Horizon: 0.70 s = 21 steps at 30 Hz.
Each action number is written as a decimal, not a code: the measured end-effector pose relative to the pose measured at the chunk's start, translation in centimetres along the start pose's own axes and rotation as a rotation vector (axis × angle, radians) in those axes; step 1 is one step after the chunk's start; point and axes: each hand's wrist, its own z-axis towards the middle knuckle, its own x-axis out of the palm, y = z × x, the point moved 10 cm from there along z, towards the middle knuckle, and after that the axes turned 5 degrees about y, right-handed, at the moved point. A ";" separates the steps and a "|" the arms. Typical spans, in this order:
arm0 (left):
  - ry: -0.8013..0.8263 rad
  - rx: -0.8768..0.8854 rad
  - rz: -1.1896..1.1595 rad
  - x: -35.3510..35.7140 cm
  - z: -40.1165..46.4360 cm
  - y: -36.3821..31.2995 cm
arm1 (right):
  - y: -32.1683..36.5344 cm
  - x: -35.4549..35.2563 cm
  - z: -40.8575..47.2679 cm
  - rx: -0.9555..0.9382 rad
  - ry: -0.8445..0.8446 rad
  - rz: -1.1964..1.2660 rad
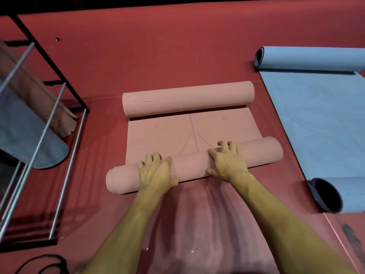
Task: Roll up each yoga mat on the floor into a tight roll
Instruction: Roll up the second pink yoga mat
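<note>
At the centre of the view, a pink yoga mat (189,133) lay on a red floor (158,46), curled into a roll at each end with a short flat stretch between. The near roll (189,163) ran slightly askew, its right end farther away; the far roll (187,98) sat at twelve o'clock from it, well apart. Both bare hands rested palm-down on top of the near roll, fingers bent over its far side. The left hand (156,171) pressed just left of the roll's middle, the right hand (227,161) just right of it, neither closed around the roll.

Toward three o'clock, a blue yoga mat (316,119) lay mostly flat, with a loose curl at its far end and another open curl at its near end, close beside the pink mat but apart from it.

Toward nine o'clock stood a black-framed rack (57,70) with grey metal bars (41,139), holding a brownish mat and a grey-blue mat draped over the bars. Toward seven o'clock, a dark cord (45,262) looped on the floor at the picture's edge. Nothing lay on the flat stretch between the two pink rolls.
</note>
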 end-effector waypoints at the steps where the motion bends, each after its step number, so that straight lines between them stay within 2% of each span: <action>1: -0.015 0.007 0.032 0.2 -0.1 -0.2 | 0.0 0.1 0.1 0.001 0.018 -0.008; 5: -0.059 -0.004 0.068 1.1 0.0 -0.4 | 0.1 1.2 0.4 0.012 0.027 -0.110; 10: -0.034 -0.029 0.038 2.7 0.7 0.2 | 0.5 1.4 1.3 0.028 -0.086 -0.178; 15: -0.082 -0.012 0.055 2.5 1.7 0.9 | 0.6 1.4 2.4 0.036 -0.035 -0.197; 21: 0.084 0.072 0.047 1.6 2.5 1.3 | 0.6 1.1 2.3 -0.010 0.000 -0.194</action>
